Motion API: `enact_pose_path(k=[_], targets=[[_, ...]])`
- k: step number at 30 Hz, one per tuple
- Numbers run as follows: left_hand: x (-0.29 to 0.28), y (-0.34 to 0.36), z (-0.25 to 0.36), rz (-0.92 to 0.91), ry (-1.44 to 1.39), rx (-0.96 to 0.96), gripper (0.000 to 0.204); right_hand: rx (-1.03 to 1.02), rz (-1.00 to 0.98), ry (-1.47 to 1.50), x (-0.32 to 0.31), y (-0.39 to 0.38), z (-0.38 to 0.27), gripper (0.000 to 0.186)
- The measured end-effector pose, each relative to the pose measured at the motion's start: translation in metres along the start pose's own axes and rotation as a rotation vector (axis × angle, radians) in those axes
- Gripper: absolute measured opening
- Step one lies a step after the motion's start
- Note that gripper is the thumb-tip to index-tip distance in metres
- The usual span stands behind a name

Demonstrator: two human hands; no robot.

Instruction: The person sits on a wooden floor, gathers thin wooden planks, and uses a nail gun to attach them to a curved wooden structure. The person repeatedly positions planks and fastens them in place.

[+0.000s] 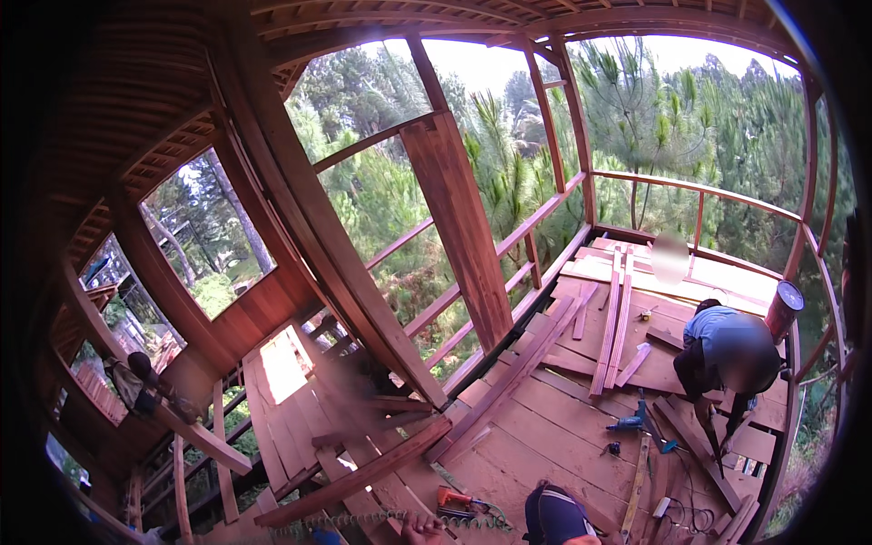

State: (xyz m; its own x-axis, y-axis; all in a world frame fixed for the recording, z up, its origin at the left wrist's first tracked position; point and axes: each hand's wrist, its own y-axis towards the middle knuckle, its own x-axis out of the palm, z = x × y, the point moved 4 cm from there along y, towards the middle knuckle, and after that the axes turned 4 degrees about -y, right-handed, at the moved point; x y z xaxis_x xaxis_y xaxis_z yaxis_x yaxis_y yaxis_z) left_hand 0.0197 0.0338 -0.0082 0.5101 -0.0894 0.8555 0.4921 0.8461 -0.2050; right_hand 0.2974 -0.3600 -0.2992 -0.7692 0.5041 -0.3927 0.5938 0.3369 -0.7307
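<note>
At the lower edge, my left hand (422,528) shows only in part. Its fingers look curled, and what they hold, if anything, is hidden. Close to it on the boards lies an orange-red power tool (452,497) with a green coiled air hose (486,520). A long reddish beam (363,476) runs across the floor just beyond the hand. To the right, a dark blue cloth-covered shape (552,511), perhaps my knee, pokes into view. My right hand cannot be seen.
A person (727,341) in a blue shirt bends over a plank (698,454) at right. A blue-green drill (627,422), a yellow level (635,486) and cables lie nearby. Long boards (611,322) rest on the deck. Open joists (222,450) with gaps lie at left; a railing (708,189) borders the far side.
</note>
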Motion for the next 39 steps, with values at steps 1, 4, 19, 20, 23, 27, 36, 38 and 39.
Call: enact_pose_path(k=[1,4,19,20,23,27,36,38,39], targets=[[0.042,0.015,0.005,0.011,-0.16,-0.073,0.055,-0.045,-0.008,-0.079,0.01,0.013,-0.005,0.036],[0.148,0.039,-0.004,-0.47,0.0,-0.137,0.066,-0.225,0.034,-0.308,0.017,0.061,0.001,0.035],[0.493,0.168,-0.121,-1.319,0.027,-0.282,0.055,0.013,-0.165,0.152,-0.106,0.148,-0.264,0.046],[0.486,0.183,-0.125,-1.251,-0.006,-0.25,0.054,0.03,-0.162,0.124,-0.115,0.159,-0.269,0.046],[0.464,0.239,-0.127,-1.356,0.431,-0.238,0.044,0.032,-0.128,0.108,-0.128,0.187,-0.293,0.046],[0.404,0.307,-0.148,-1.285,0.77,-0.425,0.059,0.031,-0.112,0.117,-0.124,0.204,-0.37,0.041],[0.172,0.44,-0.133,-0.851,1.78,-0.565,0.043,-0.174,-0.169,-0.255,-0.067,0.171,-0.462,0.053],[0.128,0.448,-0.137,-0.955,1.92,-0.419,0.044,-0.153,-0.147,-0.263,-0.069,0.172,-0.472,0.054],[0.12,0.455,-0.14,-0.936,1.925,-0.479,0.045,-0.157,-0.137,-0.28,-0.076,0.177,-0.477,0.054]])
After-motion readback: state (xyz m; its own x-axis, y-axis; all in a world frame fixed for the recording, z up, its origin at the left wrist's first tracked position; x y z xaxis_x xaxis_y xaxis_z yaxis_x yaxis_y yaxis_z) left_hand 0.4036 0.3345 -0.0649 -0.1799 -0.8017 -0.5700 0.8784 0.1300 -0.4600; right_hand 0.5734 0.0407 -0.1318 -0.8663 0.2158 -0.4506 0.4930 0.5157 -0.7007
